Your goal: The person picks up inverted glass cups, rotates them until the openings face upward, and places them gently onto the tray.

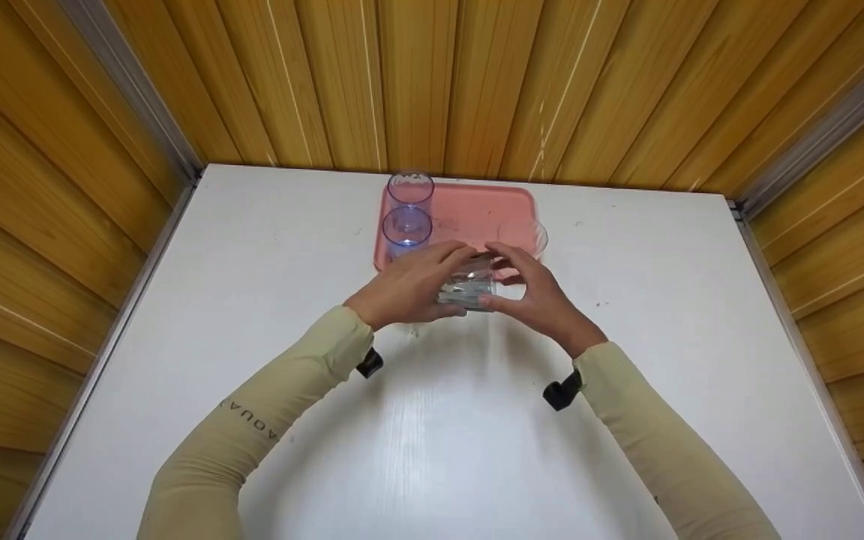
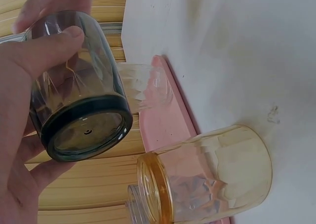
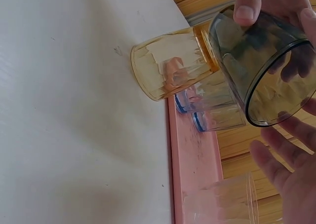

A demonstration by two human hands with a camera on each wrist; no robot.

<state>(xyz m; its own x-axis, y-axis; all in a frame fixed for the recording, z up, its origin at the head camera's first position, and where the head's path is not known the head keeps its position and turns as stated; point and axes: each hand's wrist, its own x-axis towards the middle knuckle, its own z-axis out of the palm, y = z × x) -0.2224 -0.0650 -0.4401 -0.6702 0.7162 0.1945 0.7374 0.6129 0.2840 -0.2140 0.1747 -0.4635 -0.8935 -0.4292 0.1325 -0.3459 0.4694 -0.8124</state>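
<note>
A grey-tinted glass (image 1: 469, 289) is held up in front of the tray, tipped on its side. My left hand (image 1: 417, 281) grips its body, thumb (image 2: 61, 44) along the side and other fingers behind. Its thick base (image 2: 86, 130) shows in the left wrist view, its mouth pointing toward my right hand (image 1: 537, 292). That hand is spread around the rim, its thumb against the glass in the head view and several fingers (image 3: 276, 167) close to the rim. Below the left hand, an amber glass (image 2: 217, 169) stands mouth down on the table, mostly hidden in the head view.
A pink tray (image 1: 477, 202) lies at the back of the white table (image 1: 432, 435). Two blue-tinted glasses (image 1: 410, 191) stand upright along its left side, and a clear glass (image 1: 526, 236) on its right. Wood-slat walls (image 1: 417, 82) enclose the back and sides.
</note>
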